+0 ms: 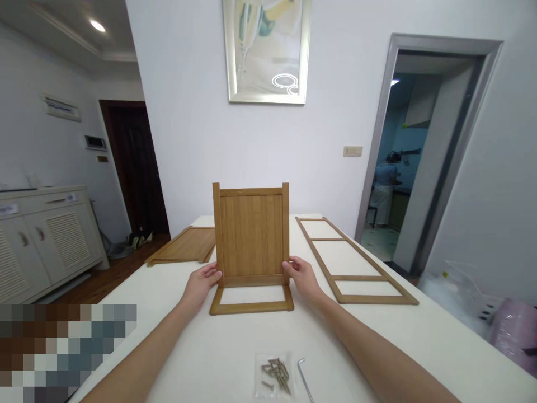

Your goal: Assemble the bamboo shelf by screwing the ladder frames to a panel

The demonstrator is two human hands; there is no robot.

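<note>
Wooden panel (251,238), head view: brown, vertical-grained, two taller side posts (286,224), open frame (251,307) flat at its foot; stands upright beyond the screw bag (274,374). Left hand (201,284) grip clamped on left post (217,224), right hand (302,275) grip on right.

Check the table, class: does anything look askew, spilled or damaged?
The stacked wooden panels at the table's left look slightly askew, their edges not lining up. No spill or damage shows.

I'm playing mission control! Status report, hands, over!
Left hand, right hand: holding side edges. Wooden panel: upright. Screw bag, hex key: nearer, not touching it.
</note>
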